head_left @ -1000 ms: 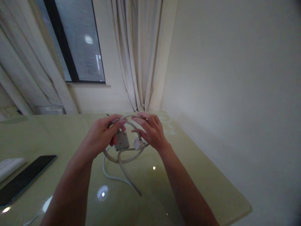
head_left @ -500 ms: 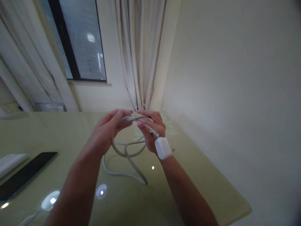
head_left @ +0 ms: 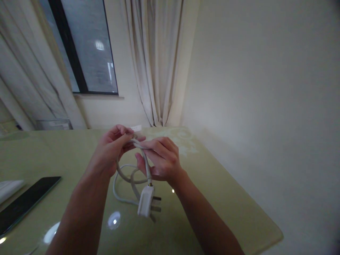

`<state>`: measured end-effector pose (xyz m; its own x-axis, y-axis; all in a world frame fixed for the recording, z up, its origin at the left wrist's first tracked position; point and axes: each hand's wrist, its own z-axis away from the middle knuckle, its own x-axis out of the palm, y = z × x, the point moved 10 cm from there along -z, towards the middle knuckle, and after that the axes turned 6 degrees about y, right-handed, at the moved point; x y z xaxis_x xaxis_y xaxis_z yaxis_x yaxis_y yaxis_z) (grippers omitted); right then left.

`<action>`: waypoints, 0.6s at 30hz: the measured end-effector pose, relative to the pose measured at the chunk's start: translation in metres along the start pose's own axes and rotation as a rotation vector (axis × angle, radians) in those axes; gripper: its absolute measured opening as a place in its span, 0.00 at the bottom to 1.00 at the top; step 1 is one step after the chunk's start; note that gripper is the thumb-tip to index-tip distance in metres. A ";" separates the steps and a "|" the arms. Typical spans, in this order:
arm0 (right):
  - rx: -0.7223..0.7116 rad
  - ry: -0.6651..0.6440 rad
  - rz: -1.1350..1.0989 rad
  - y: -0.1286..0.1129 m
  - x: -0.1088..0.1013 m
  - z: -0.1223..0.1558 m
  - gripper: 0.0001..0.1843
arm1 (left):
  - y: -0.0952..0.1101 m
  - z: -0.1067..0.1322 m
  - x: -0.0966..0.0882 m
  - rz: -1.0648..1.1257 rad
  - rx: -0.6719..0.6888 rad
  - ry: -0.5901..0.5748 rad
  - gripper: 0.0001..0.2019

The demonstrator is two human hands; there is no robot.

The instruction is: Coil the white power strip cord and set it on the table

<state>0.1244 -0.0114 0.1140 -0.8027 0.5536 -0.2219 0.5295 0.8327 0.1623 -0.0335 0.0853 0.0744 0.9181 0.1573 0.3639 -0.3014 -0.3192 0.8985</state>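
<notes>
In the head view we hold a white round power cable (head_left: 122,176) up over the middle of a glossy pale green table (head_left: 220,202). Our left hand (head_left: 110,153) is curled shut around the top of the cable's bundled loops, thumb and fingers pressed over the strands. Our right hand (head_left: 162,160) sits just to the right of it, touching it at the fingertips, and pinches the same cable narrowly, with one strand running down across its palm side. From that grip the cable drops to a white blocky plastic plug (head_left: 145,201), which hangs tilted just above the table on the near side of both hands, its metal prongs (head_left: 156,204) pointing right. The slack loops hang beneath the left hand; we cannot tell whether the lowest one touches the tabletop. Well to the left, near the table's edge, lies a flat black slab-shaped phone (head_left: 25,201), and just beyond it a white flat object (head_left: 9,187) cut off by the frame. At the far side, cream cloth curtains (head_left: 156,60) hang beside a dark-framed glass window (head_left: 87,46).
</notes>
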 end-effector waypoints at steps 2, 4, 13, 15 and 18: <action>-0.030 0.025 0.005 -0.005 0.000 0.002 0.06 | 0.003 0.001 0.001 -0.036 0.028 0.016 0.17; -0.052 0.028 0.016 -0.009 0.003 0.005 0.10 | 0.006 0.001 0.001 -0.090 0.065 0.043 0.16; -0.124 -0.119 -0.007 -0.028 0.028 0.012 0.16 | 0.029 0.009 0.001 -0.291 0.313 0.051 0.16; -0.165 -0.187 -0.007 -0.034 0.036 0.014 0.15 | 0.034 0.012 0.003 -0.313 0.348 0.024 0.15; -0.177 -0.228 -0.030 -0.037 0.044 0.017 0.14 | 0.049 0.020 0.012 -0.383 0.482 -0.050 0.14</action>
<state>0.0745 -0.0175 0.0821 -0.7244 0.5338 -0.4362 0.4339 0.8447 0.3132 -0.0322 0.0531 0.1177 0.9526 0.3040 0.0147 0.1918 -0.6371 0.7465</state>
